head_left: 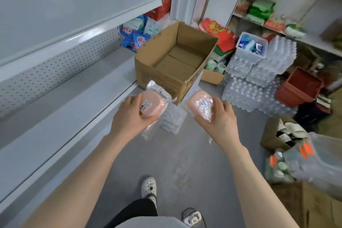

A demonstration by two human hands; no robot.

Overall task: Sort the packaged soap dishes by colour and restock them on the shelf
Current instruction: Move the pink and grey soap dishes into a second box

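Note:
My left hand [129, 114] grips a pink soap dish [152, 104] sealed in clear plastic, with a small label on its face. My right hand [219, 114] holds a second pink packaged soap dish [199, 106], its wrap glaring under the light. Both are held above the floor, just in front of an open cardboard box [148, 68] whose inside looks bare. The grey metal shelf [61, 102] runs along my left, its boards bare. Below and between my hands lies a clear plastic pack [173, 118] on the floor.
Shrink-wrapped water bottle packs [259, 87] are stacked at right, with a red crate [299, 89] beside them. A box of slippers [283, 133] and bagged goods [314, 163] crowd the right floor. Blue packets [137, 37] lie behind the shelf end. My feet stand on grey floor [185, 163].

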